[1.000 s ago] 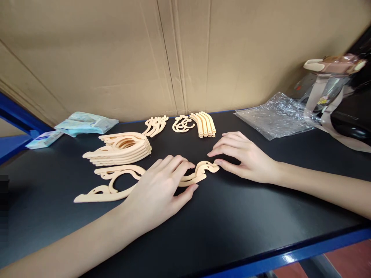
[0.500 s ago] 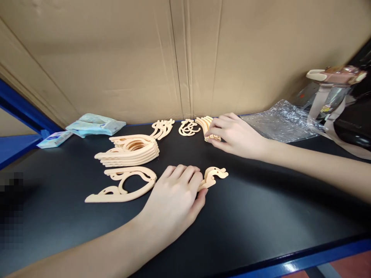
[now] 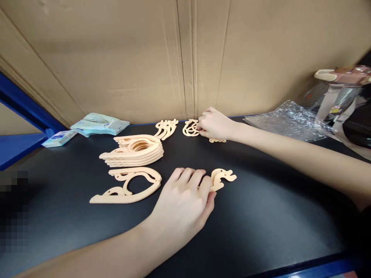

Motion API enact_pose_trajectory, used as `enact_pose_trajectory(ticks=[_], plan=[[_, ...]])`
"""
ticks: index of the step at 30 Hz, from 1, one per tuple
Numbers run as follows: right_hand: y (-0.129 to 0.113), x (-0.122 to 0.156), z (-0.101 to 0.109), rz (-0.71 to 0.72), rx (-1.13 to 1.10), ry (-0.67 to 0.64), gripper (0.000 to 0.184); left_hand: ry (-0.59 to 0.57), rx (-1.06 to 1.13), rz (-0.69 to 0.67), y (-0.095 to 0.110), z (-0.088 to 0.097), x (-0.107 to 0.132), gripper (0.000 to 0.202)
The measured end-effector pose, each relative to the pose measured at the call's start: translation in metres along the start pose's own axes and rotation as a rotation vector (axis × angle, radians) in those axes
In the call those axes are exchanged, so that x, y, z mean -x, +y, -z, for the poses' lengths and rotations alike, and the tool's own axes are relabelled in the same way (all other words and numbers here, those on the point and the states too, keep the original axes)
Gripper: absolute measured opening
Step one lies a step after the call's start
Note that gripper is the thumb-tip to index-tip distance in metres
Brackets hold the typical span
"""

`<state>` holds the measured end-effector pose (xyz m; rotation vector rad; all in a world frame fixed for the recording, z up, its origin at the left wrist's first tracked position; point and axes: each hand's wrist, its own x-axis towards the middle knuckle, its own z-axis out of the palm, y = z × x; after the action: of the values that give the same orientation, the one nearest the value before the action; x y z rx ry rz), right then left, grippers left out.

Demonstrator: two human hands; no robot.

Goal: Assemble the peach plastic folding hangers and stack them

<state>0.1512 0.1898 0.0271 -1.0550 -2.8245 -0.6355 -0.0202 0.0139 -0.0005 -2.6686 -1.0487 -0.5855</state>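
Left hand (image 3: 185, 197) curled over hanger arms (image 3: 217, 179), nearer and right of folded-hanger stack (image 3: 145, 155); grip hidden from me. Right hand (image 3: 216, 124) beyond stack, to its right, fingers bent at hook pile (image 3: 190, 134); I cannot tell whether it holds any.

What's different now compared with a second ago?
The right hand has moved from the tip of the front hanger pieces away to the back, its fingers now at the right edge of the small hooks; whether it grips one is hidden. The left hand stays over those front pieces, and the stacked folded hangers lie as before.
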Motion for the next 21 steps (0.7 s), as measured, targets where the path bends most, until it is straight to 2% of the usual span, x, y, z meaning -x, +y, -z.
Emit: enact_pose_trajectory(ticks=[7, 12, 16, 21], plan=[[0.0, -0.003, -0.001, 0.007, 0.001, 0.031, 0.024, 0.014, 0.008, -0.021, -0.001, -0.001, 0.001, 0.016], [-0.001, 0.006, 0.009, 0.02, -0.034, 0.078, 0.025, 0.013, 0.019, -0.034, -0.002, 0.0, 0.001, 0.017], [-0.015, 0.026, 0.022, 0.104, -0.181, 0.158, 0.022, -0.002, 0.071, -0.066, -0.001, -0.001, 0.0, 0.018], [-0.042, 0.055, 0.032, 0.236, -0.146, 0.219, 0.025, -0.028, 0.102, -0.113, -0.001, -0.002, 0.001, 0.019]])
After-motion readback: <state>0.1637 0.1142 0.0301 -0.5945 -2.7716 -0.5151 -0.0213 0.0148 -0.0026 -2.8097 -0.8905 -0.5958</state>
